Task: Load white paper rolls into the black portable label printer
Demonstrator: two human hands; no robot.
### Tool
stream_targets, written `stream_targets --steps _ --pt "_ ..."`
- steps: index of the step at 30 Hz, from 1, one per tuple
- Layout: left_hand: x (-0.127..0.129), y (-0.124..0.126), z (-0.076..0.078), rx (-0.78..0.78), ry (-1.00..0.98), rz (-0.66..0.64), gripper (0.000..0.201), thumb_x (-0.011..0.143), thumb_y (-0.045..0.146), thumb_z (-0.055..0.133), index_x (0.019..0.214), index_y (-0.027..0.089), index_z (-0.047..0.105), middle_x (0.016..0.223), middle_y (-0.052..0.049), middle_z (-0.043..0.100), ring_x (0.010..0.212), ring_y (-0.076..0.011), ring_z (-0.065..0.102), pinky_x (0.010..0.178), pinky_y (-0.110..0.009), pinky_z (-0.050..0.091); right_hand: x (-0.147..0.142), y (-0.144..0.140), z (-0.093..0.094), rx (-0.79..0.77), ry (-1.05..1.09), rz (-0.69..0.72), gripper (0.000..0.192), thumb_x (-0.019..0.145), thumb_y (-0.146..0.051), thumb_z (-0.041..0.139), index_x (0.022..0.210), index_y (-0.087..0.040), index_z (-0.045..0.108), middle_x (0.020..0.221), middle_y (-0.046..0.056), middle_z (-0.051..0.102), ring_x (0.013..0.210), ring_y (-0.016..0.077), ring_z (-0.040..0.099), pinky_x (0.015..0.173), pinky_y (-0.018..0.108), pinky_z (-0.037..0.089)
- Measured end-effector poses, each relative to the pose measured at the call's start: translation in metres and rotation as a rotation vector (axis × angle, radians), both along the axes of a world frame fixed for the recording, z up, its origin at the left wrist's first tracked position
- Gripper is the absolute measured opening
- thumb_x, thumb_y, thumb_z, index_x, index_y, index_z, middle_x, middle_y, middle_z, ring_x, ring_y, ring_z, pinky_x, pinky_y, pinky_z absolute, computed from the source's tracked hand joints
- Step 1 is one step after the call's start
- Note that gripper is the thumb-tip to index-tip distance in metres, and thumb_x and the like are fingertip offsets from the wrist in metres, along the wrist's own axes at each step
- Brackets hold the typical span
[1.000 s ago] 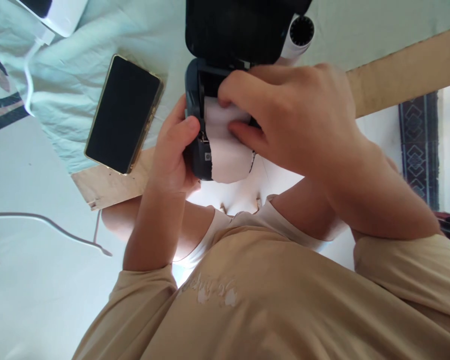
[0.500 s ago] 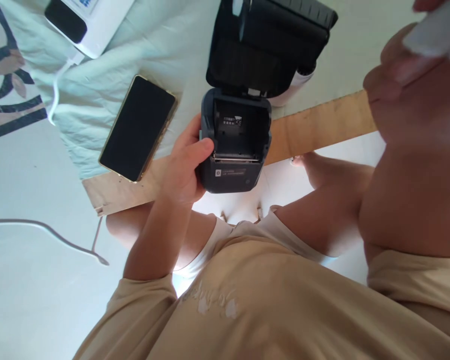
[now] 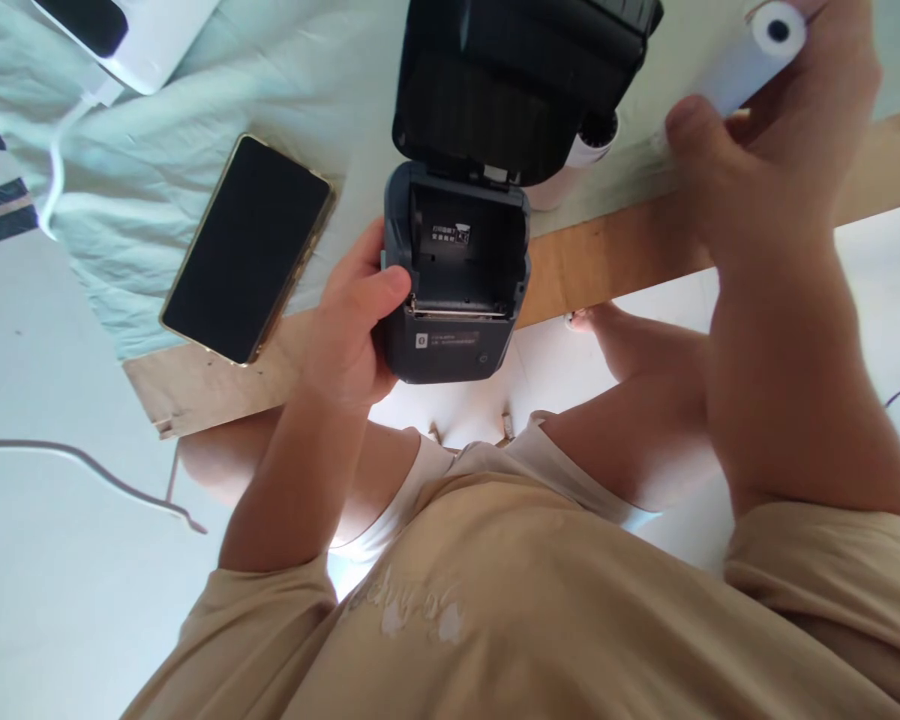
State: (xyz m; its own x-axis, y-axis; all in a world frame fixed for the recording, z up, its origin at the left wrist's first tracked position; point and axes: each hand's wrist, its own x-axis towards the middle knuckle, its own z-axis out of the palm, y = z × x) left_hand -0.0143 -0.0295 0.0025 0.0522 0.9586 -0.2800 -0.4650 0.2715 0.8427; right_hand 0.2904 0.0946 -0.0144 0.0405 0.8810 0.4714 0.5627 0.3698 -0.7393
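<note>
Your left hand (image 3: 356, 325) clasps the side of the printer (image 3: 450, 355), its lid (image 3: 487, 100) open, by the wooden edge (image 3: 615, 255). Your right hand (image 3: 787, 160), well apart, holds the paper roll (image 3: 746, 60) between thumb and fingers (mostly hidden) over the cloth (image 3: 150, 200). The phone (image 3: 247, 250) lies leftward.

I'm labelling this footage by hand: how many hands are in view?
2: the left hand grips the side of the open black printer; the right hand, at upper right, holds a white roll.
</note>
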Motion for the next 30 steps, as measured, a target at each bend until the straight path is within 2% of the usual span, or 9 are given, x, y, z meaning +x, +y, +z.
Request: stream_targets --steps 6,9,11,14,16,19,21,26,30 --pt "-0.001 -0.001 0.000 -0.009 -0.027 -0.009 0.029 0.086 0.042 0.077 0.110 0.025 0.081 0.095 -0.007 0.080 0.129 -0.0380 0.080 0.118 -0.056 0.066 0.005 0.004 -0.005 -0.088 -0.221 -0.077 0.058 0.058 0.004 0.076 0.112 -0.016 0.070 0.097 -0.002 0.071 0.081 0.0084 0.055 0.076 0.028 0.042" --pt "-0.001 -0.001 0.001 -0.038 -0.011 0.005 0.030 0.085 0.041 0.077 0.110 0.025 0.080 0.095 -0.008 0.080 0.129 -0.0387 0.079 0.118 -0.056 0.066 0.009 0.000 -0.003 -0.047 -0.259 -0.076 0.085 0.052 0.009 0.077 0.133 -0.016 0.070 0.121 0.004 0.075 0.104 0.0162 0.066 0.091 0.033 0.052" --pt "-0.001 0.000 0.001 -0.047 -0.009 0.008 0.031 0.084 0.040 0.076 0.111 0.026 0.080 0.098 -0.008 0.080 0.131 -0.0391 0.079 0.119 -0.057 0.065 0.006 -0.013 0.009 0.060 -0.286 -0.049 0.080 0.060 0.005 0.077 0.136 -0.018 0.072 0.132 0.006 0.073 0.123 0.0219 0.067 0.101 0.038 0.052" --pt "0.001 0.000 0.000 -0.027 -0.014 0.000 0.030 0.084 0.041 0.075 0.110 0.028 0.080 0.100 -0.008 0.080 0.135 -0.0398 0.076 0.119 -0.058 0.064 -0.012 -0.039 0.032 0.172 -0.319 0.104 0.059 0.088 -0.011 0.062 0.144 -0.028 0.070 0.131 0.003 0.071 0.120 0.0220 0.069 0.102 0.042 0.051" --pt "0.001 0.001 0.000 -0.008 -0.003 -0.003 0.028 0.086 0.043 0.073 0.107 0.027 0.080 0.095 -0.008 0.078 0.130 -0.0399 0.078 0.113 -0.057 0.066 -0.029 -0.052 0.042 0.174 -0.299 0.205 0.057 0.088 -0.014 0.060 0.142 -0.026 0.071 0.134 0.005 0.072 0.125 0.0255 0.071 0.108 0.044 0.055" --pt "0.000 0.001 0.002 -0.006 0.015 -0.012 0.030 0.087 0.046 0.073 0.109 0.027 0.080 0.095 -0.007 0.078 0.113 -0.0368 0.081 0.092 -0.048 0.070 -0.052 -0.054 0.036 0.228 -0.327 0.324 0.057 0.093 -0.025 0.062 0.149 -0.016 0.065 0.142 0.012 0.070 0.137 0.0298 0.069 0.117 0.046 0.059" --pt "-0.001 0.000 0.004 -0.027 0.045 -0.010 0.034 0.083 0.043 0.079 0.115 0.030 0.079 0.105 -0.006 0.082 0.115 -0.0362 0.080 0.086 -0.044 0.069 -0.060 -0.050 0.022 0.236 -0.361 0.348 0.063 0.093 -0.026 0.062 0.154 -0.012 0.059 0.149 0.016 0.066 0.146 0.0302 0.064 0.122 0.047 0.059" --pt "0.001 -0.004 0.005 -0.033 0.111 0.050 0.038 0.085 0.039 0.085 0.121 0.037 0.075 0.131 -0.001 0.084 0.155 -0.0410 0.062 0.119 -0.053 0.061 -0.062 -0.045 -0.007 0.184 -0.373 0.261 0.051 0.090 -0.014 0.060 0.140 -0.022 0.067 0.137 0.013 0.068 0.130 0.0236 0.066 0.114 0.041 0.060" --pt "0.003 -0.008 0.008 0.032 0.115 0.137 0.046 0.089 0.035 0.085 0.133 0.040 0.074 0.157 0.010 0.073 0.171 -0.0357 0.044 0.138 -0.047 0.049 -0.065 -0.054 -0.004 0.203 -0.235 0.248 0.039 0.093 -0.016 0.061 0.128 -0.027 0.072 0.122 0.009 0.072 0.113 0.0199 0.068 0.098 0.036 0.060"
